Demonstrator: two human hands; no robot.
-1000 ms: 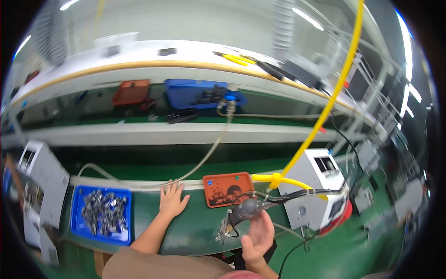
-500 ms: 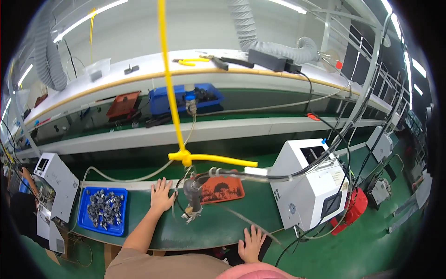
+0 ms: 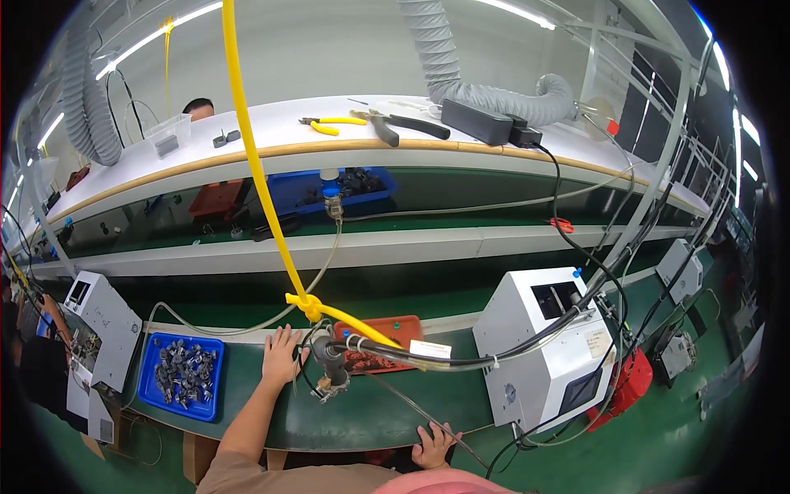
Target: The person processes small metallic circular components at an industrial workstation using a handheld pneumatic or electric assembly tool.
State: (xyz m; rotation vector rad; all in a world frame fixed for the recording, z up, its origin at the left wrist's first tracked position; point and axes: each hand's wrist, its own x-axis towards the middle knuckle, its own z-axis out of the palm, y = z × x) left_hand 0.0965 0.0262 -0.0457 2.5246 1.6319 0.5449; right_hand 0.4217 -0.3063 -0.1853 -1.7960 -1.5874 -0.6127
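My left hand (image 3: 282, 359) lies on the green bench top (image 3: 370, 424) with its fingers spread, holding nothing. Just right of it hangs a dark grey tool (image 3: 331, 367) with hoses, below a knotted yellow cord (image 3: 271, 206). My right hand (image 3: 433, 449) rests at the bench's front edge, fingers apart; I see nothing in it. A thin grey hose (image 3: 403, 397) runs from near the tool past this hand. Left of my left arm sits a blue tray (image 3: 219, 375) heaped with small dark metal parts (image 3: 183, 372). Behind the tool, an orange-red tray (image 3: 403, 329) is partly covered.
A white machine (image 3: 527, 329) stands right of the bench, another (image 3: 111, 321) at the left beside a co-worker's arm (image 3: 53, 313). Above, a white shelf (image 3: 271, 123) carries yellow-handled pliers (image 3: 325, 125), black-handled pliers (image 3: 403, 123) and a black box (image 3: 476, 121). Someone's head shows behind it.
My right hand's fingers have drawn in a little at the bench edge. The left hand stays flat on the bench. The yellow cord and hanging tool have shifted slightly left in view.
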